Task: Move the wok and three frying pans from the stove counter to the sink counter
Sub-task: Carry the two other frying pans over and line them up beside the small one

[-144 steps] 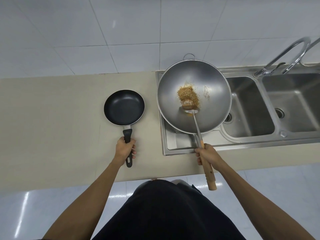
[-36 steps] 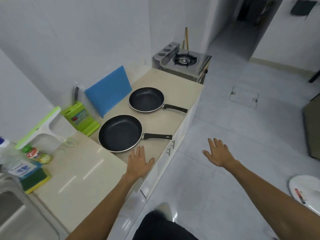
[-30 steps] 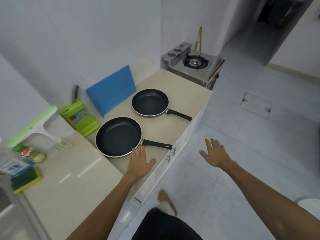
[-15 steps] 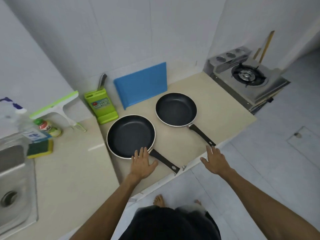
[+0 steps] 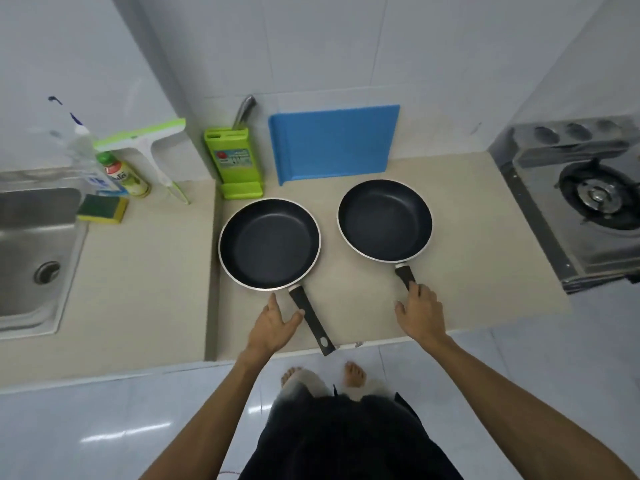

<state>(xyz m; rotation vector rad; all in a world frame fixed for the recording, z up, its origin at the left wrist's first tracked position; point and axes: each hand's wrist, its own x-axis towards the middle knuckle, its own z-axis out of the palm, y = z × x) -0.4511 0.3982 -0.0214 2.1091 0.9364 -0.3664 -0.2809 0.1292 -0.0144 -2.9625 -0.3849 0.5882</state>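
Two black non-stick frying pans lie side by side on the beige stove counter [image 5: 478, 271]. The larger pan [image 5: 269, 244] is on the left, its black handle pointing toward me. The smaller pan [image 5: 385, 220] is on the right. My left hand [image 5: 277, 323] is open, fingers spread, just left of the larger pan's handle, with the thumb close to it. My right hand [image 5: 420, 315] lies over the smaller pan's handle and hides most of it; its fingers are loosely spread and I cannot tell whether they grip. The wok is out of view.
A blue cutting board [image 5: 334, 143] and a green knife block [image 5: 233, 161] lean on the back wall. A gas stove [image 5: 595, 199] stands at the right. At the left are a steel sink [image 5: 31, 251], a sponge [image 5: 102, 209], bottles and a squeegee.
I have turned from the sink counter to face the stove counter squarely. Both hands have come down to the two pan handles; the right hand moved from over the floor onto the smaller pan's handle.
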